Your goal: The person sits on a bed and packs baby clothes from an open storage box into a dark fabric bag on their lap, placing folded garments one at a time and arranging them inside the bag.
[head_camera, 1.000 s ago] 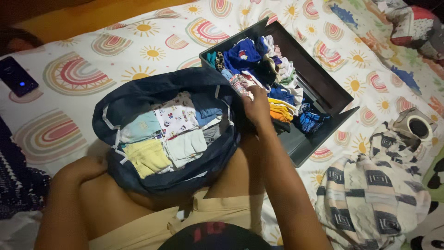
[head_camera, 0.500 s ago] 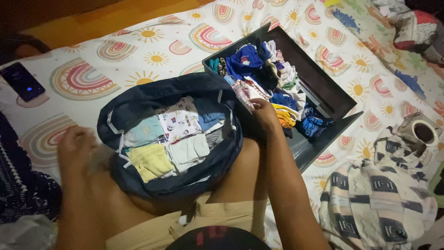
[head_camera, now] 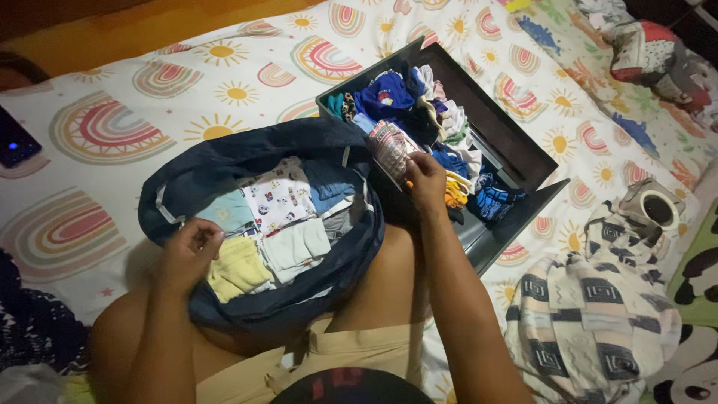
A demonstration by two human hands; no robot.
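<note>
Navy fabric forms the open bag (head_camera: pixel 224 161) resting on the person's lap, packed with folded baby clothes (head_camera: pixel 278 217); the left hand (head_camera: pixel 187 254) curls its grip closed on the bag's near rim beside a yellow garment (head_camera: pixel 238 268). The right hand (head_camera: pixel 425 179) pinches a rolled patterned garment (head_camera: pixel 389 146), grip shut around it, at the edge of the dark drawer (head_camera: pixel 516 150) of clothes lying on the rainbow-print bedsheet (head_camera: pixel 112 127).
</note>
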